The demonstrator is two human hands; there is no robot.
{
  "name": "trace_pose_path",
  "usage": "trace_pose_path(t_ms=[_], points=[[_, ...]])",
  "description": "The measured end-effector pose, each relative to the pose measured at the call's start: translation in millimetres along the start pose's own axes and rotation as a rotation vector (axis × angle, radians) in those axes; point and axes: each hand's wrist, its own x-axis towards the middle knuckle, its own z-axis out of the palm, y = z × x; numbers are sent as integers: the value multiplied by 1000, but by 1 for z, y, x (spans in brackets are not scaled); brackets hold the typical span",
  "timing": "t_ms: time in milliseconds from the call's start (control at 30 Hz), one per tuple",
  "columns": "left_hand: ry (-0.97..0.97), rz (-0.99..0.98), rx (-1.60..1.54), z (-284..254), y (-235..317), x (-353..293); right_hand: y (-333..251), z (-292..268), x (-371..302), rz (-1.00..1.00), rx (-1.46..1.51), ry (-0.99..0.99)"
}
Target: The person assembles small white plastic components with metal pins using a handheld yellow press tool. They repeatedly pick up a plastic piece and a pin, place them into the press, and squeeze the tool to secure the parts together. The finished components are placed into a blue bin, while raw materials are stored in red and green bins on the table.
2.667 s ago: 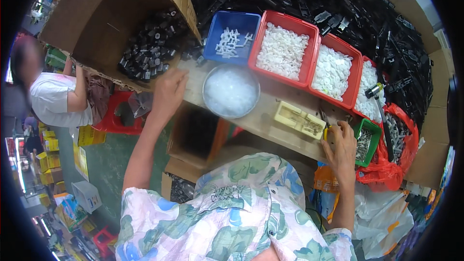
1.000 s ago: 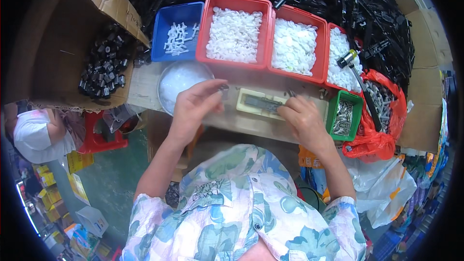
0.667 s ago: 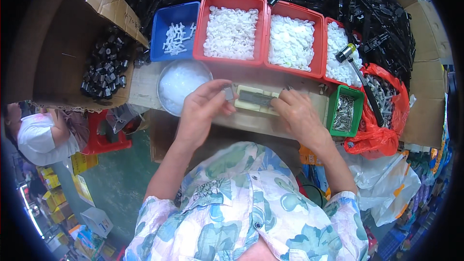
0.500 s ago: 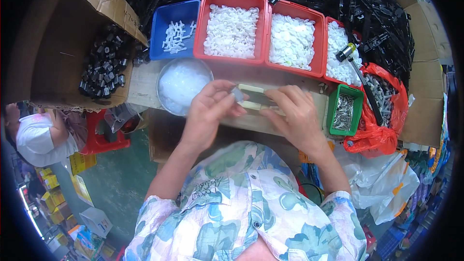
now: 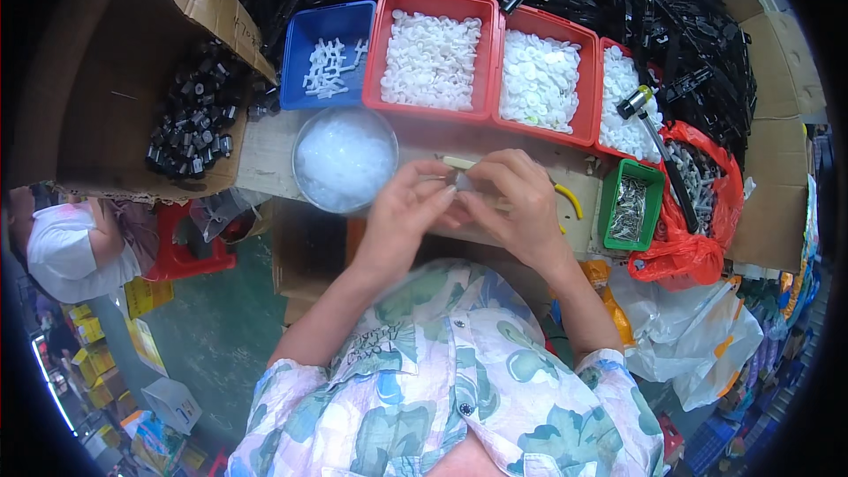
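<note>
Behind your round clear bowl [image 5: 344,159] of translucent bits, glossy red bins [image 5: 433,53] hold white plastic pieces. Just right of that bowl, your left hand [image 5: 402,221] and right hand [image 5: 521,208] meet, fingertips pinched on one small pale part [image 5: 461,181].

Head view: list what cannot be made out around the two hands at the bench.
- Small part between the fingertips: in the head view the left hand and right hand cover most of it; its kind is unclear, and so is each grip.
- Yellowish block under the hands: mostly hidden by them.
- Contents of the green bin: too small to identify.
- Black parts pile: bent and cut off by the rim.
</note>
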Motion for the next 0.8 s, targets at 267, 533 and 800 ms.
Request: trace_pose_path(t_ms=[267, 533, 800], points=[[136, 110, 415, -4, 0, 8, 9, 2, 10, -26, -160, -165], [182, 39, 499, -2, -11, 24, 14, 3, 14, -67, -195, -213], [200, 232, 765, 0, -22, 25, 17, 4, 4, -25, -168, -209]])
